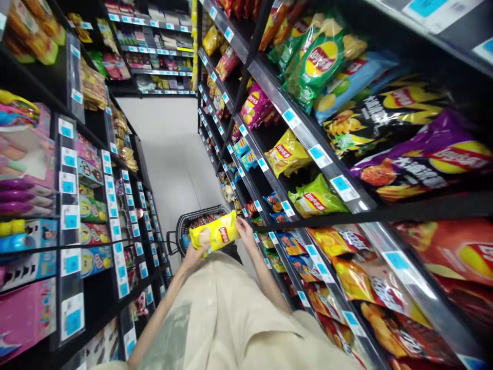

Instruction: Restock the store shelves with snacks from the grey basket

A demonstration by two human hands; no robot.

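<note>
A yellow bag of Lay's chips [215, 232] is held level in front of my body. My left hand [195, 257] grips its lower left corner, thumb over the front. At the bag's right end, the fingers of my right hand [246, 231] pinch the edge. Just beyond and partly under the bag stands a dark shopping basket [184, 220], with dark reddish packages [205, 220] inside. The bag hides part of the basket.
Shelves of chip bags rise close on my right, with a yellow bag [288, 153] and a green bag [318, 197] on one level. Toys and snack boxes [92, 210] line the left shelves. A pale floor [169, 139] runs ahead to a back shelf [157, 49].
</note>
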